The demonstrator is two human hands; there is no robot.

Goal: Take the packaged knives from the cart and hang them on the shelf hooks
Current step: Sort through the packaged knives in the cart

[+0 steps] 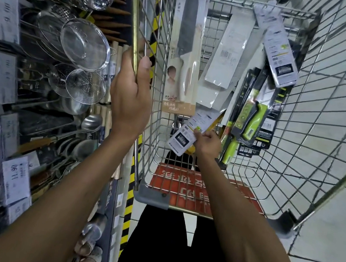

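Note:
A wire shopping cart [321, 90] stands in front of me with several packaged knives inside. My left hand [129, 93] grips the cart's left top rail [135, 17]. My right hand [208, 143] reaches into the basket and holds the lower end of a white packaged knife [192, 129] lying flat side up. A large white-handled knife pack [185, 49] leans against the cart's left wall. Green-handled knife packs [252, 118] lie on the right, and white card packs [228, 54] rest in the middle. The shelf [9, 106] is on my left.
The shelf holds metal strainers [84, 43], ladles, wooden handles and price tags [16, 174]. A yellow-black striped post [131, 192] runs beside the cart. A red sign [192, 190] lies on the cart's child seat. White floor tiles [330, 244] lie to the right.

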